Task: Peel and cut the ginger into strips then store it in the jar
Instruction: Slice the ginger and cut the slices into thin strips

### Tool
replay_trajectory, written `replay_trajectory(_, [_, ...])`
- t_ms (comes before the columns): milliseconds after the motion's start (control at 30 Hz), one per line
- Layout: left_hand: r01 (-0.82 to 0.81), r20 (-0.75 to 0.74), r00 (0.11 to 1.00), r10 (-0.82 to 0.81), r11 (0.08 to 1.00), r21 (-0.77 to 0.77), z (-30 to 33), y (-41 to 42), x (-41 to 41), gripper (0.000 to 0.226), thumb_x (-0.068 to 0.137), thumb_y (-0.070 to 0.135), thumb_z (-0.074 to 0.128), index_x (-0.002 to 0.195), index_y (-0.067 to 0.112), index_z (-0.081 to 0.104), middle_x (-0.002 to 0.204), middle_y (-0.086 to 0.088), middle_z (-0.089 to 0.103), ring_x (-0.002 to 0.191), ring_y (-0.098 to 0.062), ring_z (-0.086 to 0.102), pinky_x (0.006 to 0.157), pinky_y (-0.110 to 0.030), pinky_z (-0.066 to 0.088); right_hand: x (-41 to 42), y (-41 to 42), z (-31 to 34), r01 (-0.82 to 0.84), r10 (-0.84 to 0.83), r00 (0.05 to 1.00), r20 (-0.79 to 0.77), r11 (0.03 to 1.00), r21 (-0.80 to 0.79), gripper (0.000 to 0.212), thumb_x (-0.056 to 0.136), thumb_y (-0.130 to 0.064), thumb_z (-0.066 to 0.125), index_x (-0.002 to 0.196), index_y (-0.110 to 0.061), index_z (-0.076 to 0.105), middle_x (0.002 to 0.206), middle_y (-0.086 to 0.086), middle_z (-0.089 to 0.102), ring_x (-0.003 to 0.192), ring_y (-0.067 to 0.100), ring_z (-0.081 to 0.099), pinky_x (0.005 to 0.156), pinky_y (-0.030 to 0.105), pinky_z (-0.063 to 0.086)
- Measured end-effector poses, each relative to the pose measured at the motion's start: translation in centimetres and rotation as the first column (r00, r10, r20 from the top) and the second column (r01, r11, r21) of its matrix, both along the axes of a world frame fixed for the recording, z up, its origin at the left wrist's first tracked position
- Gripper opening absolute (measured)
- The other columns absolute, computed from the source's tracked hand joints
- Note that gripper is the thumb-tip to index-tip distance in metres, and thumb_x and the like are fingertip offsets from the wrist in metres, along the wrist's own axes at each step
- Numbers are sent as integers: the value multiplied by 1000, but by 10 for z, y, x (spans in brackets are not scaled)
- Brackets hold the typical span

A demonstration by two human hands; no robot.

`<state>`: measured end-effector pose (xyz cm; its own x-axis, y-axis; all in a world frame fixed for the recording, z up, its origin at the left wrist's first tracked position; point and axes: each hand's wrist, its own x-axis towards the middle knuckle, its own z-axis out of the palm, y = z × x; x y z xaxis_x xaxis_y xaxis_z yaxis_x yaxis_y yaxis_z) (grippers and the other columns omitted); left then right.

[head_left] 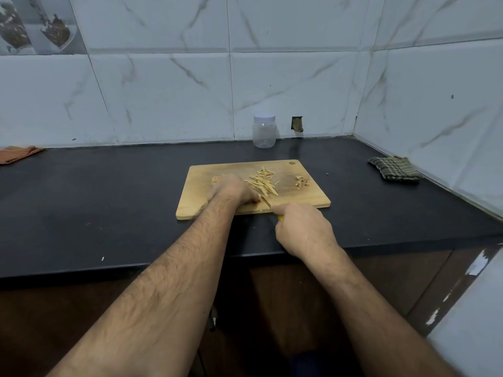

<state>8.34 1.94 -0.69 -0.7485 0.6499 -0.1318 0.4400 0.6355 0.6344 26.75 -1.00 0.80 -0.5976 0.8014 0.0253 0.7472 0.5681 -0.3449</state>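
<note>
A wooden cutting board (304, 197) lies on the black counter. A pile of pale ginger strips (262, 180) sits at its middle. Ginger peelings (302, 182) lie toward its right end. My left hand (231, 189) presses down on a piece of ginger on the board, fingers curled over it; the piece itself is mostly hidden. More ginger (215, 179) peeks out beyond that hand. My right hand (302, 227) grips a yellow-handled knife (268, 204), its blade resting on the board beside my left fingertips. A clear plastic jar (264, 131) with a white lid stands shut at the back wall.
A folded green checked cloth (393, 168) lies at the right near the corner wall. An orange cloth (19, 153) sits at the far left of the counter. Tiled walls close off the back and right. The counter's front edge (163, 263) runs below my forearms.
</note>
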Motion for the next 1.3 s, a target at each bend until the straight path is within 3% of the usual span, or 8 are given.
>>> replay_trajectory(133, [-5,-11,1000,5,1000,12,1,-5,1,47,54,43,86,94,19,76,98,0,72,95,-22,67,86,-39,57,-11,10,1,22,-22,1000,-19,1000,12,53,95,-11,52,141,-38,52,129,1,62,114,23,58,82,34,50])
replay_trajectory(333, [19,-12,1000,-19,999,36,-2,-8,-2,34,58,40,85,85,22,77,95,6,74,95,-18,67,87,-37,57,-16,17,-4,42,-40,995,-93,999,27,54,94,-13,51,141,-38,52,130,0,62,113,22,59,83,34,51])
replay_trajectory(433, [68,-64,996,-63,995,80,-5,-14,-1,16,74,32,83,70,23,71,92,10,74,95,-14,66,88,-34,56,-13,17,-7,36,-31,989,-146,999,31,53,94,-15,50,142,-38,52,134,-2,61,114,21,58,84,33,50])
replay_trajectory(567, [84,-147,987,-63,987,139,-11,-22,3,29,84,27,74,59,24,60,88,11,73,91,-13,66,85,-32,54,-11,16,-8,4,1,986,-166,1000,27,53,93,-16,51,140,-39,53,134,-3,61,110,19,59,83,33,53])
replay_trajectory(733, [116,-231,970,-74,978,173,-14,-29,7,28,91,28,58,64,24,57,78,6,65,83,-18,63,66,-28,47,-6,19,-10,-36,36,991,-132,999,5,50,93,-20,55,138,-41,55,137,-6,59,117,19,57,90,36,53])
replay_trajectory(833, [109,-242,969,-46,961,254,-18,-36,7,27,92,22,58,65,25,57,73,13,59,72,-5,54,60,-25,38,-6,23,-10,-36,38,995,-95,999,20,49,94,-22,54,138,-44,54,136,-6,59,117,18,57,88,36,53])
replay_trajectory(1033, [25,-264,963,60,951,308,-25,-38,12,12,88,24,61,79,23,69,82,6,69,83,-17,64,70,-28,51,-15,39,-2,26,-22,996,-84,998,56,54,91,-13,51,137,-41,56,137,-4,60,120,21,57,80,31,45])
replay_trajectory(1300, [-67,-197,961,196,852,519,-26,-45,16,11,91,19,65,101,19,69,91,7,65,85,-11,59,74,-20,40,-29,42,-7,22,-17,995,-98,998,52,54,91,-12,51,138,-39,55,133,-1,62,117,23,58,81,33,48])
